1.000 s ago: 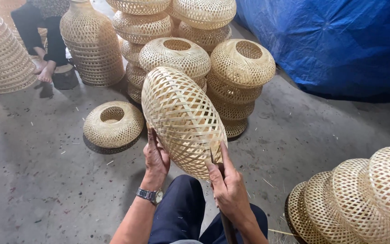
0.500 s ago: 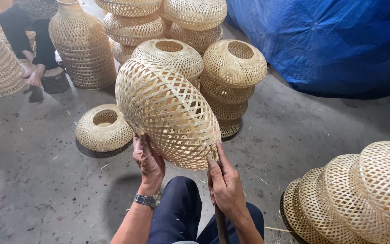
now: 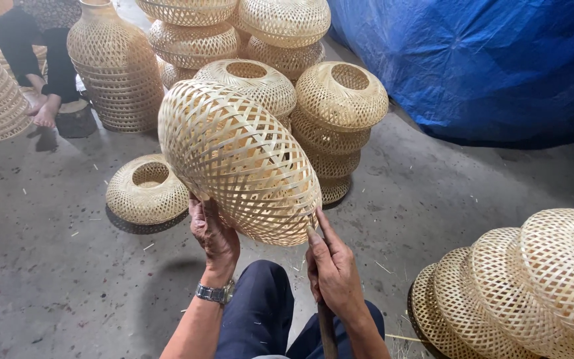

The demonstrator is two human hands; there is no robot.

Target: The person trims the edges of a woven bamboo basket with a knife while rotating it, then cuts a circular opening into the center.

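Observation:
I hold a round woven bamboo lampshade [image 3: 237, 159] up in front of me, tilted to the left. My left hand [image 3: 214, 234], with a wristwatch, grips its lower left edge. On the lower right edge rests my right hand [image 3: 332, 269], which also holds a thin dark stick [image 3: 327, 332] pointing down toward my lap. My knees in dark trousers [image 3: 260, 312] are below.
Stacks of similar woven shades [image 3: 340, 106] stand behind, one low shade [image 3: 146, 189] lies on the concrete floor at left, and a row of them [image 3: 533, 286] leans at lower right. A tall woven vase [image 3: 115, 66], a seated person's legs [image 3: 34, 66] and a blue tarp [image 3: 486, 60] lie beyond.
The lampshade has swung leftward and turned in my hands. Both hands have shifted left along its lower rim.

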